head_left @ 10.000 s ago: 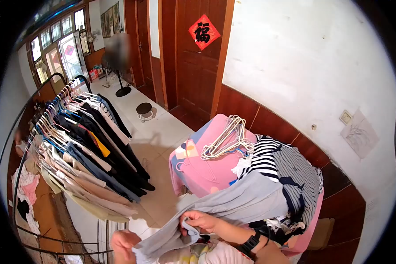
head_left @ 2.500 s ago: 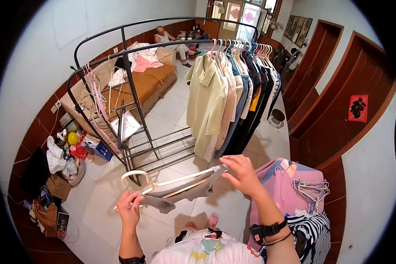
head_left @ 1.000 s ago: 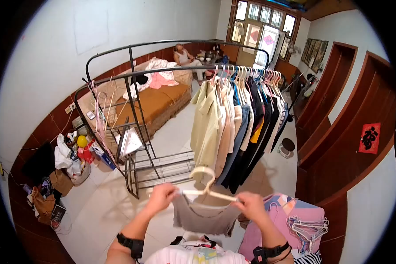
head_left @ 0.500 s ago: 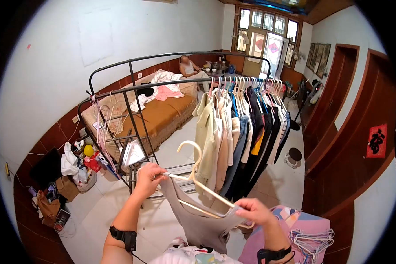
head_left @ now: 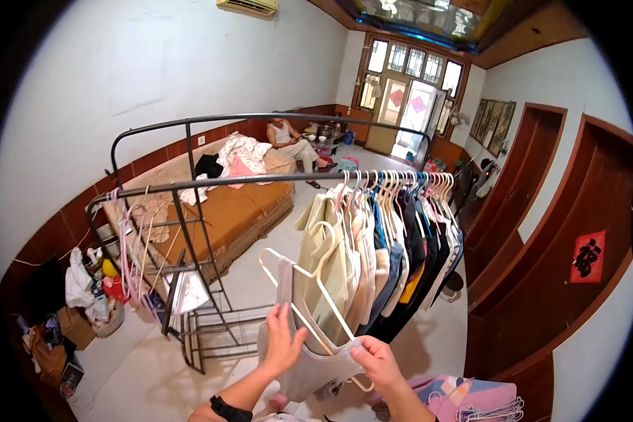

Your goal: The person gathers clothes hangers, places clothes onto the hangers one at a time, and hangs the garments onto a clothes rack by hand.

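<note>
A grey sleeveless top (head_left: 306, 371) hangs on a cream plastic hanger (head_left: 337, 307) in front of me, tilted down to the right. Its left strap lies over the hanger's left arm. My right hand (head_left: 381, 366) pinches the top's other shoulder together with the hanger. Against the left side of the top, my left hand (head_left: 283, 343) has its fingers spread and grips nothing. Just beyond the hanger's hook, a pale green shirt (head_left: 320, 246) hangs first in a row of clothes on the black metal rack (head_left: 260, 181).
Several bare hangers (head_left: 130, 246) hang at the rack's left end. More white hangers (head_left: 496, 410) lie on a pink patterned cloth (head_left: 464, 388) at lower right. Behind the rack stands a couch (head_left: 246, 211) with clothes on it, and a person (head_left: 292, 144) sits beyond. Bags (head_left: 84, 288) crowd the left wall.
My left hand has let go of the top's left shoulder and opened. The hanger has turned and moved toward the hanging clothes, and my view has tilted up.
</note>
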Demonstrator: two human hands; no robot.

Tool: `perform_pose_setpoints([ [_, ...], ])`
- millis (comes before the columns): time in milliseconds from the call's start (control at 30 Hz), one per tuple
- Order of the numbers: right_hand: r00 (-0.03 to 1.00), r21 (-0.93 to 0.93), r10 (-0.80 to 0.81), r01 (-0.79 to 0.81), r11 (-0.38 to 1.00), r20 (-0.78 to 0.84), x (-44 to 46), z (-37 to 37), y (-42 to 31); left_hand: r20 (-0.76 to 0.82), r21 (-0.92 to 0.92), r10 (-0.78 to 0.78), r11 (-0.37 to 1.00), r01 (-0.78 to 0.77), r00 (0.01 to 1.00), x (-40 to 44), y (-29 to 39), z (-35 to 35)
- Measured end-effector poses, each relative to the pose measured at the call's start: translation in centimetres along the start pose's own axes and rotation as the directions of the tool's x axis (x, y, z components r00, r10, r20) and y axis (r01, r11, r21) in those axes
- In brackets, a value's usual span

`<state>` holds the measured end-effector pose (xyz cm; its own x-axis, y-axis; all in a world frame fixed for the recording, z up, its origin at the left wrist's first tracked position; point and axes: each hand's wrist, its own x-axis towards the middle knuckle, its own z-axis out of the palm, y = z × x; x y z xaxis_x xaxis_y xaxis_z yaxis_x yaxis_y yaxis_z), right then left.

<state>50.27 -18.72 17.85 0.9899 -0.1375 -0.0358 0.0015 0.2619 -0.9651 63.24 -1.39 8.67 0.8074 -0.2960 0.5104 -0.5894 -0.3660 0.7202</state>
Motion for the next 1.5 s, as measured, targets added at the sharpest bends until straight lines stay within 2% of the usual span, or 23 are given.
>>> perform_pose_setpoints([
  [67,0.999,-0.014,-0.040,0.040,0.999,-0.034,3.4,0.8,-1.0,0.066,-0.068,0.026,0.997,-0.022,0.997,2.0,-0.9,1.2],
  [133,0.991,-0.032,-0.098,0.096,0.995,-0.086,6.9,1.5,-2.0,0.166,-0.257,0.060,0.966,-0.016,0.984,4.2,-1.7,2.0],
  [433,0.944,-0.070,-0.236,0.226,0.972,-0.232,17.4,2.0,-3.2,0.406,-0.337,0.197,0.940,-0.054,0.892,9.4,-5.7,3.2],
  [567,0.940,-0.144,-0.200,0.165,0.976,-0.276,19.8,0.1,-0.6,0.463,-0.392,0.244,0.918,-0.050,0.852,8.6,-7.1,5.7],
  [600,0.934,-0.250,-0.211,0.140,0.958,-0.287,20.0,-0.3,0.2,0.510,-0.349,0.230,0.936,-0.045,0.829,8.3,-7.4,6.3],
  [667,0.908,-0.509,-0.248,0.045,0.859,-0.337,20.0,-0.6,0.8,0.587,-0.324,0.229,0.945,-0.033,0.776,8.0,-7.7,6.7],
  [700,0.900,-0.506,-0.249,0.038,0.861,-0.356,19.8,-0.1,0.1,0.654,-0.288,0.218,0.957,-0.028,0.724,7.9,-7.8,6.8],
  [767,0.897,-0.841,-0.319,-0.097,0.532,-0.306,18.9,0.9,-1.3,0.692,-0.247,0.242,0.965,-0.093,0.680,7.5,-8.8,7.6],
  [833,0.866,-0.925,-0.449,-0.037,0.379,-0.219,17.9,0.7,-0.8,0.738,-0.224,0.284,0.959,-0.176,0.612,7.3,-9.2,7.8],
  [900,0.831,-0.950,-0.544,0.067,0.305,-0.116,16.3,0.1,-0.2,0.904,-0.140,0.172,0.984,-0.109,0.392,7.2,-9.0,7.2],
  [933,0.879,-0.920,-0.454,0.047,0.389,-0.147,14.9,-0.2,-0.4,0.894,-0.203,0.243,0.969,-0.142,0.377,6.9,-8.9,7.1],
  [967,0.915,-0.879,-0.364,0.024,0.476,-0.172,13.2,-0.3,-0.7,0.911,-0.239,0.281,0.956,-0.170,0.302,6.3,-9.3,7.5],
  [1000,0.897,-0.842,-0.405,0.076,0.534,-0.175,11.7,-0.7,-0.1,0.934,-0.252,0.285,0.953,-0.167,0.216,5.3,-9.9,8.0],
  [1033,0.870,-0.833,-0.421,0.023,0.553,-0.255,9.7,-1.6,0.7,0.950,-0.262,0.284,0.951,-0.166,0.130,4.3,-9.6,8.5],
  [1100,0.905,-0.807,-0.341,-0.005,0.591,-0.256,5.2,-4.0,2.5,0.949,-0.309,0.316,0.931,-0.193,0.006,2.7,-7.0,8.8],
  [1167,0.860,-0.788,-0.383,-0.036,0.614,-0.338,-0.1,-5.5,3.9,0.934,-0.356,0.350,0.923,-0.146,-0.069,0.1,-6.0,9.5],
  [1233,0.860,-0.717,-0.253,-0.171,0.676,-0.443,-6.2,-7.1,4.9,0.934,-0.347,0.324,0.923,-0.164,-0.153,-2.1,-3.9,10.1],
  [1300,0.794,-0.672,-0.256,-0.241,0.700,-0.551,-12.0,-8.2,6.1,0.935,-0.248,0.192,0.955,-0.163,-0.298,-4.0,-1.0,10.2],
  [1333,0.751,-0.639,-0.247,-0.286,0.714,-0.612,-15.0,-8.5,6.1,0.940,-0.224,0.187,0.969,-0.105,-0.284,-4.8,0.7,10.3],
  [1367,0.703,-0.602,-0.239,-0.325,0.729,-0.670,-18.2,-8.8,6.3,0.922,-0.254,0.199,0.958,-0.130,-0.331,-5.6,3.2,10.3],
  [1433,0.594,-0.543,-0.280,-0.325,0.774,-0.754,-23.8,-9.4,8.2,0.930,-0.207,0.096,0.934,-0.291,-0.355,-7.1,7.7,10.5],
  [1467,0.508,-0.474,-0.290,-0.282,0.834,-0.811,-26.5,-9.5,8.8,0.917,-0.243,0.150,0.944,-0.221,-0.370,-8.5,8.7,10.9],
  [1500,0.424,-0.412,-0.292,-0.224,0.883,-0.857,-29.1,-9.7,9.4,0.905,-0.263,0.153,0.934,-0.241,-0.396,-9.9,10.0,11.8],
])
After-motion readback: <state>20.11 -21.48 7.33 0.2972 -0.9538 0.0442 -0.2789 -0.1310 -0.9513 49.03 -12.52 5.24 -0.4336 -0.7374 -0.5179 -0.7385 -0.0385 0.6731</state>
